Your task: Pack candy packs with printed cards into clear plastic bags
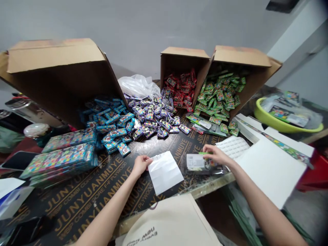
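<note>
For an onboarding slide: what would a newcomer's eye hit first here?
Probably the bright heaps of small packets: blue ones at the mouth of the big left carton, purple ones in the middle, red ones and green ones in two cartons at back right. Next, front and centre, the left hand pinching a corner of a white sheet, and right of it the right hand holding a labelled pack.

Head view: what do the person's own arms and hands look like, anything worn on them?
The left hand and right hand are ungloved, with no ring, watch or bracelet to be seen. Both slender forearms are bare to the picture's edge; no sleeve shows. The cream garment at the bottom, apparently worn, carries dark lettering including "Every" and "new".
</note>
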Demonstrator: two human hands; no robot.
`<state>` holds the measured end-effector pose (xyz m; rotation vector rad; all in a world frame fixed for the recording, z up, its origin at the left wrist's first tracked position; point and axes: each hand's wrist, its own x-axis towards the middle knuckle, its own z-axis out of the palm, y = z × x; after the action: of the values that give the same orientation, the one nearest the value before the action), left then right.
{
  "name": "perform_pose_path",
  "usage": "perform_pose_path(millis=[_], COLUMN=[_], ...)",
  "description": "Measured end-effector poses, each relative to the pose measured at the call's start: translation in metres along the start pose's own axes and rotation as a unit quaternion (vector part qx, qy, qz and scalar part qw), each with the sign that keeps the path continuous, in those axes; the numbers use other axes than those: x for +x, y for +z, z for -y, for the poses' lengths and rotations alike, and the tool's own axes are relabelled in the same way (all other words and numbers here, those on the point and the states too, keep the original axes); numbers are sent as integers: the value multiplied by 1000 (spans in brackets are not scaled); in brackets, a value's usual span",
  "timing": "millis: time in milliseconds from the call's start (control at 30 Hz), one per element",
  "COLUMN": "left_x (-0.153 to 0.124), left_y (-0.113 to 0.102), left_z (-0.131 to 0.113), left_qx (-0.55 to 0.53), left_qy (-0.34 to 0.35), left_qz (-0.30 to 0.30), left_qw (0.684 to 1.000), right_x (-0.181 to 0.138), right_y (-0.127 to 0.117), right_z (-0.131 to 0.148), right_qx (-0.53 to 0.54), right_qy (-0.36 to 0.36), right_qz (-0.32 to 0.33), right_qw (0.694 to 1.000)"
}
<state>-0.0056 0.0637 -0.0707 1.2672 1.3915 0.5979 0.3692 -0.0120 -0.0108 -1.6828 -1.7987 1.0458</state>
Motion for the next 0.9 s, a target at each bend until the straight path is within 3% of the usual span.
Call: perform_pose_path(millis=[100, 167, 267, 367, 433, 500, 600, 700, 800, 900], left_x=[7, 12, 19, 24, 25, 23, 18, 11, 7, 2], left_y=[18, 39, 72, 93, 98, 98, 95, 86, 67, 42], left_z=[-11, -20, -32, -39, -41, -43, -48, -51, -45, -38], left_qx=[-8, -8, 8, 47, 89, 140, 210, 256, 284, 242], left_qy=[-9, -12, -6, 9, 26, 53, 97, 130, 157, 180], left_qz=[24, 46, 69, 70, 60, 45, 14, -16, -32, -35], left_qw=[1000, 999, 998, 996, 994, 988, 973, 958, 945, 953], right_x=[7, 16, 32, 50, 65, 84, 114, 132, 133, 119], right_y=[-19, -11, 22, 46, 42, 21, -20, -40, -33, -20], right_z=[18, 27, 31, 23, 15, 6, -6, -16, -20, -16], right_qx=[80, 68, -83, -207, -245, -299, -371, -398, -401, -401], right_qy=[-35, -53, -68, -53, -50, -31, 63, 149, 149, 135], right_qz=[-45, -10, 25, -24, -84, -169, -258, -233, -204, -197], right_qw=[995, 996, 994, 977, 965, 939, 890, 875, 881, 885])
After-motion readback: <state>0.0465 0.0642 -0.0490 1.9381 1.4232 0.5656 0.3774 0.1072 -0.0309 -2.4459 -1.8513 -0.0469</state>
